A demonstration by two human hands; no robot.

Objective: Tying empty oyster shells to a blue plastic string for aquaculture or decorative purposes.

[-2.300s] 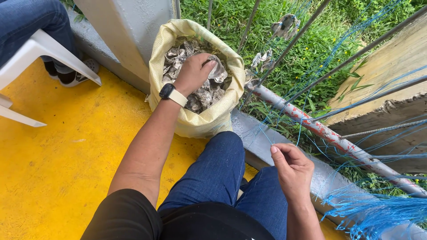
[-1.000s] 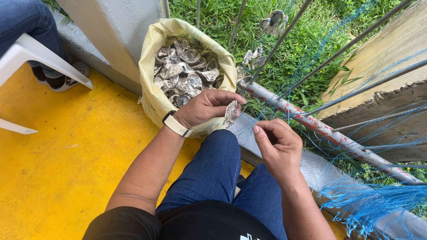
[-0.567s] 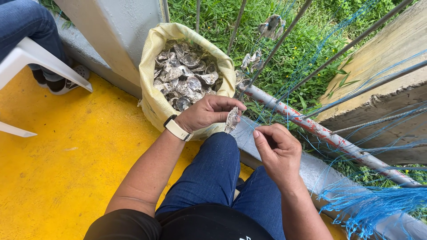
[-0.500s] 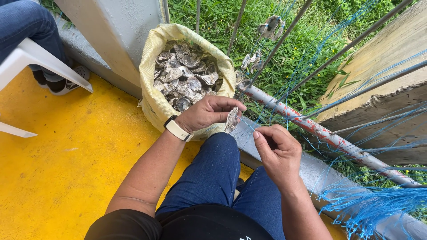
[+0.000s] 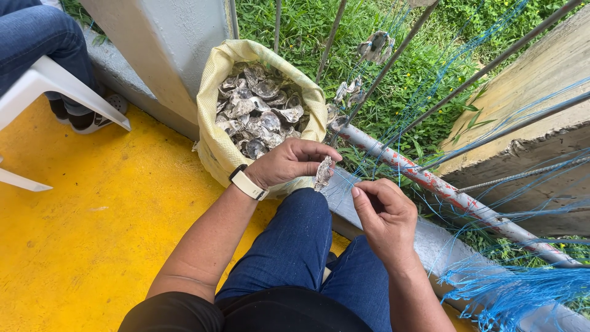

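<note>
Currently, head view only. The left hand (image 5: 289, 163) is closed around a flat grey oyster shell (image 5: 322, 173), pinching it on edge between thumb and fingertips, just above my knee and just in front of the yellow woven sack (image 5: 215, 144) of grey shells (image 5: 258, 114). The right hand (image 5: 384, 215) is curled nearly shut close beside the shell, thumb and forefinger pressed together; I judge it has hold of a thin blue line (image 5: 430, 92), but the strand at the fingertips is too fine to confirm. The two hands are near each other, not touching.

Surroundings: yellow painted floor (image 5: 80, 233); a grey concrete post (image 5: 172, 49) behind the sack; a rusted metal pipe with flaking red paint (image 5: 430, 181) running off to the right, blue lines strung over it; a bundle of frayed blue cord (image 5: 522, 292) at lower right; a few shells already hanging on lines over the grass (image 5: 375, 46). A white plastic chair (image 5: 55, 83) with another person's denim leg (image 5: 37, 31) at upper left.

Judgement on technique: keep the shell steady and edge-on, bring the line to it rather than the reverse, and keep the strand taut so it does not snag on neighbouring lines.
</note>
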